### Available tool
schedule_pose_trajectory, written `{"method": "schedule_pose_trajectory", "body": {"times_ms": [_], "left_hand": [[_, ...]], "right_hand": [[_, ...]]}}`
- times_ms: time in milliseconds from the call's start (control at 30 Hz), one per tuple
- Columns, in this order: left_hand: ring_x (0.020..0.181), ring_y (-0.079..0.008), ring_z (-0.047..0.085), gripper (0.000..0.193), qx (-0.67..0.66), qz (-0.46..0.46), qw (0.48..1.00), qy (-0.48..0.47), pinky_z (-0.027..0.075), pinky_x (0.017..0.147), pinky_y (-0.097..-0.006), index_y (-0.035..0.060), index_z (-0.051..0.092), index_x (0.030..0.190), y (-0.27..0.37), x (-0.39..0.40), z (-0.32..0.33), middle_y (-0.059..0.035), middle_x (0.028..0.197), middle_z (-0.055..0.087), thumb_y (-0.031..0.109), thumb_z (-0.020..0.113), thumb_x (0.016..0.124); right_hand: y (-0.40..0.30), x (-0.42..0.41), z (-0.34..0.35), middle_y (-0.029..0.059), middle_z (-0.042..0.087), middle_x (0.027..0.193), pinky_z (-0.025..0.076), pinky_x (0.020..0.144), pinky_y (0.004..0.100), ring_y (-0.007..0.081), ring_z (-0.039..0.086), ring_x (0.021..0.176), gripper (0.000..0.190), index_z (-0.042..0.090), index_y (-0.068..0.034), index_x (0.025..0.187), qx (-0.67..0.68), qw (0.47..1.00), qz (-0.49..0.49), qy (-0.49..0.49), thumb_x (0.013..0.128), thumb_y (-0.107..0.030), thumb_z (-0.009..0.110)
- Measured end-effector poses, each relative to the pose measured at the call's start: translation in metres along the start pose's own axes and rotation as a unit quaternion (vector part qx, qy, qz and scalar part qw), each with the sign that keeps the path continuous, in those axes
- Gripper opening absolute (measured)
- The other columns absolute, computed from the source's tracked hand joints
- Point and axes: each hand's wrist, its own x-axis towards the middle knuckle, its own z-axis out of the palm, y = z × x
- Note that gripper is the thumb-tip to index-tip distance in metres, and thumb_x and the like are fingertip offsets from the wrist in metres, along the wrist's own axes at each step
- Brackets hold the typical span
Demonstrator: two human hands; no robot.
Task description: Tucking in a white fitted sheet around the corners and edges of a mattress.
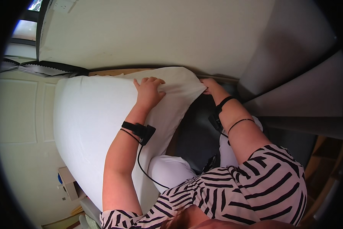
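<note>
A white bed sheet [94,120] covers a mattress that fills the left and middle of the view. My left hand [150,90] hovers over or lightly touches the sheet near its far side, fingers spread and slightly bent, with nothing gripped. To its right, my right hand [209,86] pinches the sheet's edge at a corner and draws it out taut to the right, so that creases run towards my fingers. The loose part of the sheet hangs over the mattress's near right side. Both my forearms wear black straps with small devices and cables.
A wooden bed frame [114,72] runs along the pale wall [165,34]. Grey curtains [297,94] hang at the right. A dark grey surface [195,128] lies below my right hand. A cardboard box [68,183] stands beyond the bed at lower left.
</note>
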Motion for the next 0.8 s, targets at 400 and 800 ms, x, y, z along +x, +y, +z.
{"method": "schedule_pose_trajectory", "body": {"times_ms": [400, 800], "left_hand": [[0.112, -0.0244, 0.049, 0.035, 0.015, -0.020, 0.999, 0.024, 0.018, 0.102, -0.0637, 0.0183, 0.063, 0.100, -0.012, -0.009, 0.007, -0.0016, 0.106, 0.061, 0.022, 0.072, 0.066], [0.113, -0.0249, 0.048, 0.037, 0.009, -0.008, 1.000, 0.019, 0.017, 0.102, -0.0649, 0.0195, 0.063, 0.100, -0.008, -0.002, 0.007, -0.0015, 0.109, 0.060, 0.022, 0.073, 0.065]], "right_hand": [[0.039, -0.053, 0.105, 0.0100, 0.061, 0.095, 0.037, 0.083, 0.0457, 0.0258, 0.059, 0.083, 0.052, 0.048, -0.012, 0.115, 0.284, 0.954, -0.044, 0.082, 0.078, -0.048, 0.058], [0.063, -0.076, 0.118, 0.0042, 0.056, 0.085, 0.040, 0.069, 0.0334, 0.0184, 0.054, 0.081, 0.017, 0.057, -0.014, 0.085, 0.291, 0.956, -0.028, 0.005, 0.076, -0.028, 0.058]]}}
